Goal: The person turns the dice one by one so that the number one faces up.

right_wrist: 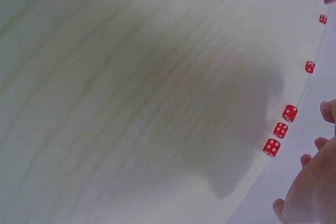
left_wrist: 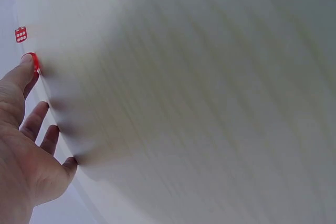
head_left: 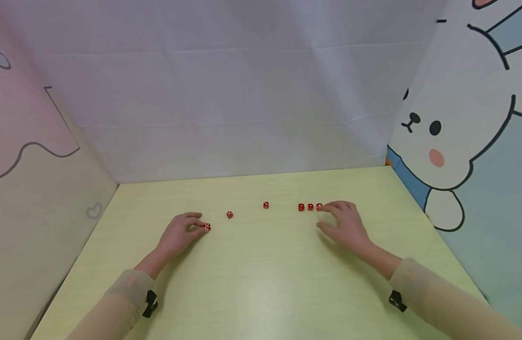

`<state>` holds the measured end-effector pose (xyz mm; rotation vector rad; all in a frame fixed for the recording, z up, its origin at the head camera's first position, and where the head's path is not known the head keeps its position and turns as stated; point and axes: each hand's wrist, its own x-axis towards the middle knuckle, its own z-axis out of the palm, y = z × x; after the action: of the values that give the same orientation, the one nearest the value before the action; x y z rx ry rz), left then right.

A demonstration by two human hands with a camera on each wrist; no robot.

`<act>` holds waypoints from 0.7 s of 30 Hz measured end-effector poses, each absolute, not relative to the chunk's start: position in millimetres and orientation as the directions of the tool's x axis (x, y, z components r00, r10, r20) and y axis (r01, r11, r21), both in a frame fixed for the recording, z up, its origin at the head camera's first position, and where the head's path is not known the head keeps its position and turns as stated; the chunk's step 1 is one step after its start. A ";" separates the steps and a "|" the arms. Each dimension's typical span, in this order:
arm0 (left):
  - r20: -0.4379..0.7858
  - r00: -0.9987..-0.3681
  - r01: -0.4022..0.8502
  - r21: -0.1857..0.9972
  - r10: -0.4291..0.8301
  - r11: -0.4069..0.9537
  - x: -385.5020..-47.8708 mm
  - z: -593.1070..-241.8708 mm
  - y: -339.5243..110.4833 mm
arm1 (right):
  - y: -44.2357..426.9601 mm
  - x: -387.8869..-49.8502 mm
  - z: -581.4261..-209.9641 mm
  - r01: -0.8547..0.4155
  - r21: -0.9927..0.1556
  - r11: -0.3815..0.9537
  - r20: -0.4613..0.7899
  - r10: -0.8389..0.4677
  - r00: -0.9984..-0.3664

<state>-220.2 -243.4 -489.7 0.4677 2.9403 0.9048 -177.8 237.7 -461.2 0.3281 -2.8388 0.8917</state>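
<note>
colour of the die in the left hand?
The die is red with white pips; head view shows it best.

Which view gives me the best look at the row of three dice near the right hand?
The right wrist view: the three dice appear largest there, unobstructed, with pips visible. The head view shows them small, the right hand at the end one. The left wrist view doesn't show them.

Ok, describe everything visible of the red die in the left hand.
The red die is a small cube with white pips, apparently plastic. The left hand pinches it between thumb and finger, which partly hide it. Whether it touches the table is unclear. The next die lies apart from it, to its right in the head view.
</note>
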 end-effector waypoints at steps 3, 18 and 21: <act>0.060 -0.954 0.277 0.549 0.294 0.788 -220.3 -489.9 -243.4 | 232.0 -174.6 -461.7 -0.279 -0.541 0.794 0.225 -0.183 -0.957; 0.062 -0.955 0.275 0.552 0.291 0.787 -220.5 -488.2 -242.9 | 205.7 -162.6 -467.0 -0.368 -0.528 0.765 0.252 -0.273 -0.928; 0.068 -0.954 0.280 0.549 0.292 0.787 -220.5 -487.7 -243.0 | 199.3 -162.0 -469.1 -0.378 -0.521 0.766 0.257 -0.282 -0.924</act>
<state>-220.5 -243.0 -487.7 0.4721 2.9502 0.9016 -162.0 199.3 -469.1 0.5268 -2.7966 0.8770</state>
